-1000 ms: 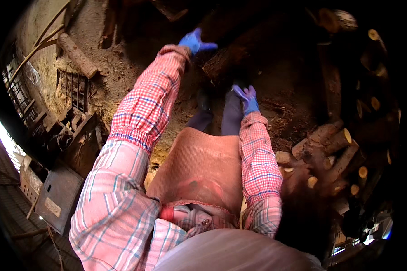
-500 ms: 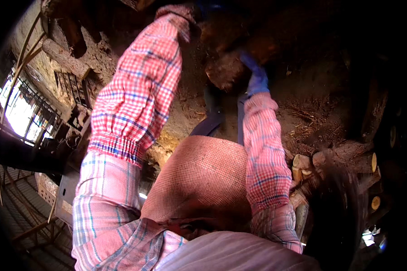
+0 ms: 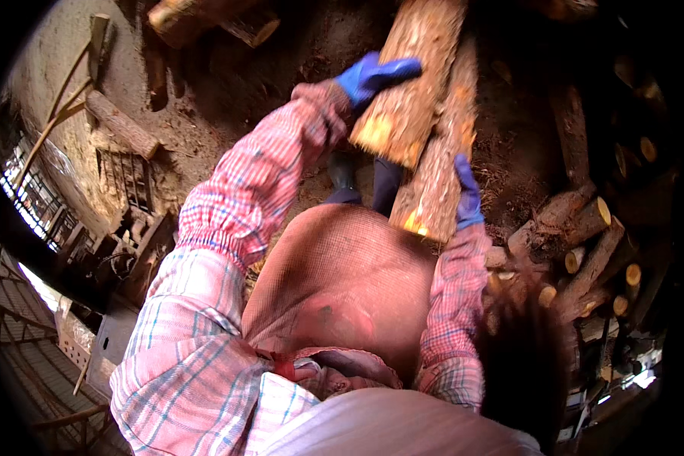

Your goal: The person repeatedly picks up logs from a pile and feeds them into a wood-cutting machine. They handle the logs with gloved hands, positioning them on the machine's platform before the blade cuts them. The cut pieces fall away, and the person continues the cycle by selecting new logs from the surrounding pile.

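Observation:
Two rough-barked split logs are held up side by side in front of my apron (image 3: pixel 334 266), their cut ends toward me. My left hand (image 3: pixel 366 79), in a blue glove, is closed on the left log (image 3: pixel 414 91), with the thumb laid across its bark. Against the outer side of the right log (image 3: pixel 444 163) is my right hand (image 3: pixel 469 199), also gloved in blue; its thumb points up along the bark, and the other fingers are hidden. The far ends of both logs run up to the top edge of the view.
Cut logs (image 3: pixel 585 224) lie heaped at the right. More log pieces (image 3: pixel 197 19) are at the far left, and a single log (image 3: pixel 121 124) rests by a metal grate (image 3: pixel 125 178). My boot (image 3: pixel 342 173) stands on the dirt floor below the logs.
Both hands have drawn in toward my body and risen, bringing the two logs up into the light. Earlier, the left hand was lost in the dark at the top.

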